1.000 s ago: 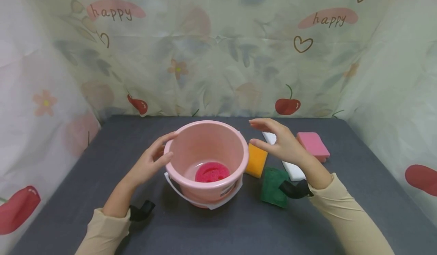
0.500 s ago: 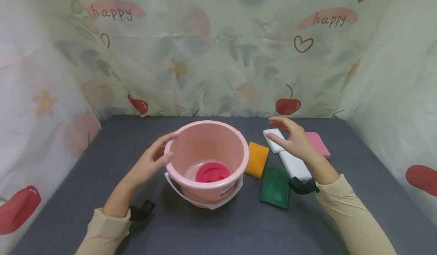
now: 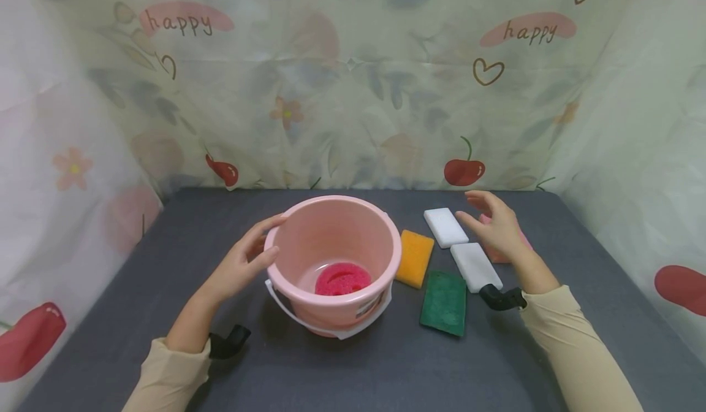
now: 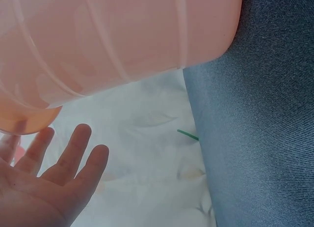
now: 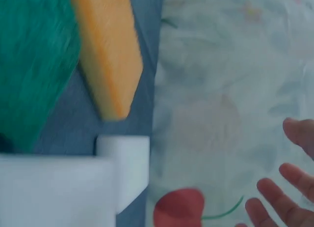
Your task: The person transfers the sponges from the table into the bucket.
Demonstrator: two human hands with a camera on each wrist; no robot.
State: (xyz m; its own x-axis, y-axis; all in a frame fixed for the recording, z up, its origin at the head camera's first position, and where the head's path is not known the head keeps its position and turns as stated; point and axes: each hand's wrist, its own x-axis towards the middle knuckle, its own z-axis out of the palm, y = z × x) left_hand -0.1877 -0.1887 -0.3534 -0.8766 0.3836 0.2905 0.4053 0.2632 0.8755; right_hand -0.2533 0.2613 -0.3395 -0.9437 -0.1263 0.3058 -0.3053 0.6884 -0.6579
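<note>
In the head view my left hand (image 3: 237, 268) touches the left rim of a pale pink bucket (image 3: 331, 234), thumb and fingertips right at the edge. The left wrist view shows its fingers (image 4: 71, 153) spread and fairly straight beside the bucket wall. A round magenta sponge (image 3: 343, 279) with a cut-out pattern lies on the bucket's bottom. My right hand (image 3: 499, 228), fingers loosely bent and holding nothing, hovers at the right over a pink sponge (image 3: 496, 254), partly hiding it. Two white sponge blocks, a far one (image 3: 445, 227) and a near one (image 3: 476, 267), lie just left of that hand.
A yellow-orange sponge (image 3: 415, 259) lies close by the bucket's right side, with a dark green scouring pad (image 3: 444, 303) nearer the front. The bucket's white handle (image 3: 353, 329) hangs down in front. A patterned curtain (image 3: 353, 124) encloses the dark table (image 3: 309, 375).
My right hand has moved rightward from near the bucket, past the white blocks, to above the pink sponge, uncovering the white blocks. The left hand and the bucket have stayed put.
</note>
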